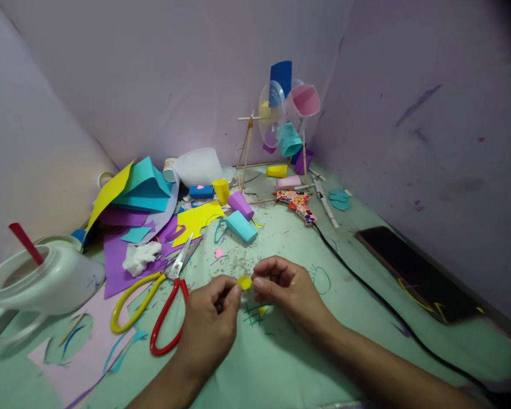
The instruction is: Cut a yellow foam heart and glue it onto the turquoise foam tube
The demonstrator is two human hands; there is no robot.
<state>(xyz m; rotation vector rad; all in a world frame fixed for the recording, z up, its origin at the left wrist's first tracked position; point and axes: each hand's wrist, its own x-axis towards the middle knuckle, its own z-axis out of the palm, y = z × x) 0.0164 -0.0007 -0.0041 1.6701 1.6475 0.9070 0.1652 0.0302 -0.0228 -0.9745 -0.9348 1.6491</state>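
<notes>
A small yellow paper cutout (244, 282) is pinched between my two hands, above the green table cover. My left hand (213, 315) grips its left edge with thumb and forefinger, the other fingers curled in. At its right edge, the fingertips of my right hand (287, 289) close on it. Scissors (176, 272) with one yellow and one red handle lie just left of my left hand, blades pointing away. Beyond my hands sits a tiny pink heart cutout (218, 253). Below my right hand lies a small yellow scrap (262, 311).
Coloured paper sheets (142, 187) and a white pitcher (68, 272) crowd the left. Small paper cups (241, 226) lie ahead. A stick-framed wheel model (272, 113) stands at the back. A patterned glue gun (296, 204) trails a black cord; a phone (413, 267) lies right.
</notes>
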